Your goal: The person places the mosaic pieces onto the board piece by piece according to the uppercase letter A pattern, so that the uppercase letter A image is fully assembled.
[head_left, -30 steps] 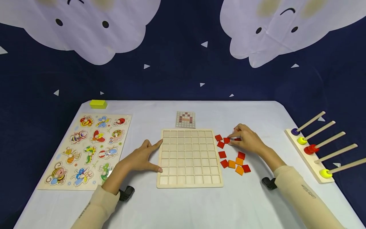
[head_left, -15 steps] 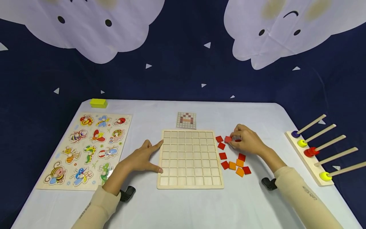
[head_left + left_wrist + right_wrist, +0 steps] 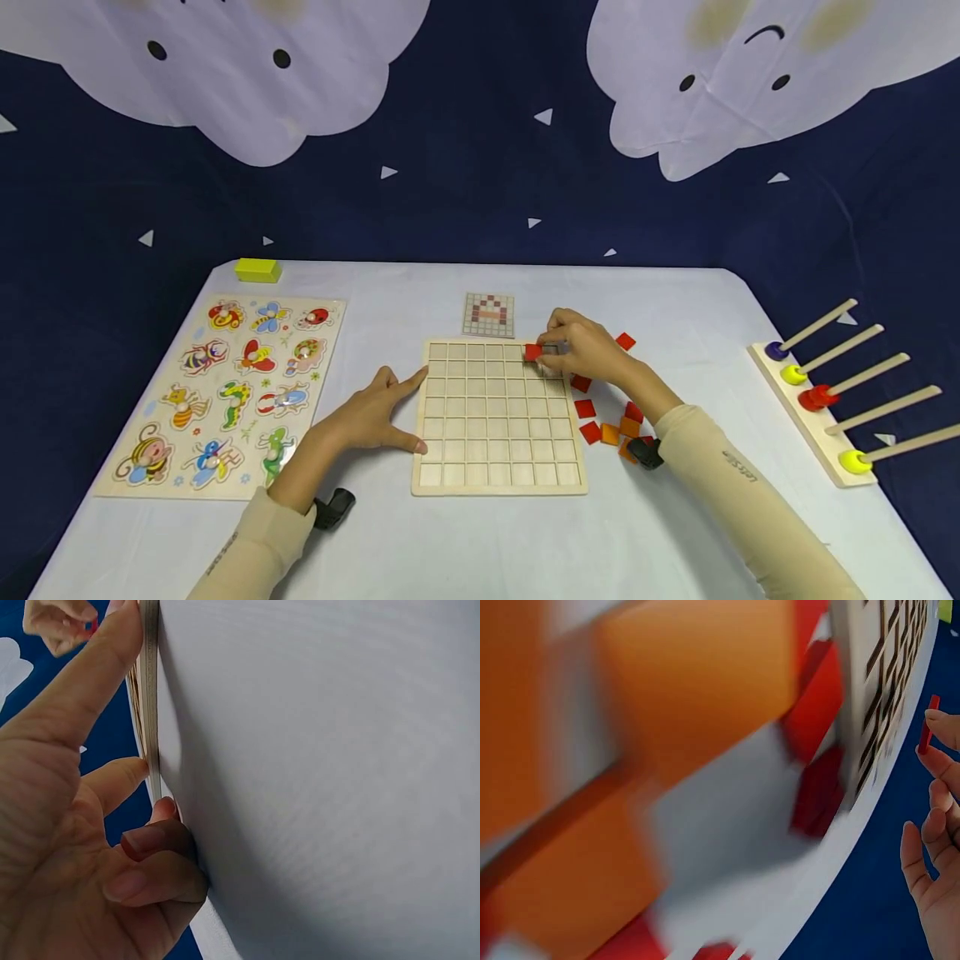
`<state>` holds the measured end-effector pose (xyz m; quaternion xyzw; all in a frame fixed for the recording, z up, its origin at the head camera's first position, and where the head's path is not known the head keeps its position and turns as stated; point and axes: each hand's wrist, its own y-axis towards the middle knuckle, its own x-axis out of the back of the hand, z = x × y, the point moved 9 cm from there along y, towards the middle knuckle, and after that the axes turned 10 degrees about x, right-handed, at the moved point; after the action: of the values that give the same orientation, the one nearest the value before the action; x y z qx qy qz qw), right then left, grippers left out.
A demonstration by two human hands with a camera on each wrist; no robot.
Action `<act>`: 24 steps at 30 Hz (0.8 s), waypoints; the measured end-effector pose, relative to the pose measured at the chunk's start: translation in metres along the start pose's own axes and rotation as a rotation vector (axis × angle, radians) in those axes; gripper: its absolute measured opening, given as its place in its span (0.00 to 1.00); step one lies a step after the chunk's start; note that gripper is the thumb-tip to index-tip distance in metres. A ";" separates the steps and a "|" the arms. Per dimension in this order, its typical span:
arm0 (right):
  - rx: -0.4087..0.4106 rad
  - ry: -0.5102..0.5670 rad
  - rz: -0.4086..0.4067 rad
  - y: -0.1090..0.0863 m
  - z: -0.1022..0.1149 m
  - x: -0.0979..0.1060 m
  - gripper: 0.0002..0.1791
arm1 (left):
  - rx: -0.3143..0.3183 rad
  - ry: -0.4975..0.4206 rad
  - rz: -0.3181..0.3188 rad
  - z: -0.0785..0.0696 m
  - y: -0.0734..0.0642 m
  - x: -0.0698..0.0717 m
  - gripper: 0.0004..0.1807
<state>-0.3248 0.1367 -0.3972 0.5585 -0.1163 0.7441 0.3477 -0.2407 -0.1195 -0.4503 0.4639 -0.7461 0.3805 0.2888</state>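
My left hand (image 3: 375,414) rests at the left edge of a wooden grid board (image 3: 498,490), its thumb and forefinger extended and touching the rim. In the left wrist view, the other fingers of the left hand (image 3: 120,825) are bent. Over the board's top right cells, my right hand (image 3: 588,348) pinches a small red square tile (image 3: 532,352) between thumb and fingertip. The right wrist view shows that same red tile (image 3: 929,726) edge-on, held up beside the grid. Behind the board lies a small pattern card (image 3: 488,315) with a coloured grid design.
Loose red tiles (image 3: 585,409) and orange tiles (image 3: 610,434) lie right of the board, some below the right arm. An insect puzzle board (image 3: 247,367) is at left, a yellow block (image 3: 258,271) at the back left corner. A peg stand with coloured beads (image 3: 813,408) stands at right.
My right hand has picked up a red tile from the loose group and carried it left over the board's top right part. The left hand has stayed at the board's edge.
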 end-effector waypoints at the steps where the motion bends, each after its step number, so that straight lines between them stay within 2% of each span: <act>1: 0.007 -0.001 0.009 0.006 0.003 -0.003 0.16 | 0.000 -0.001 0.002 0.000 0.000 0.000 0.62; 9: 0.071 -0.056 0.069 0.041 0.013 -0.025 0.15 | 0.003 -0.009 0.001 0.002 0.001 -0.003 0.62; 17: 0.073 -0.076 0.103 0.050 0.016 -0.034 0.14 | -0.002 -0.010 -0.004 0.002 0.001 -0.005 0.62; 24: 0.020 -0.067 0.129 0.057 0.018 -0.040 0.15 | 0.004 -0.004 -0.014 0.007 0.002 -0.002 0.62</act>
<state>-0.3433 0.0693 -0.4152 0.5780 -0.1560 0.7469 0.2892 -0.2422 -0.1232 -0.4565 0.4704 -0.7426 0.3789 0.2893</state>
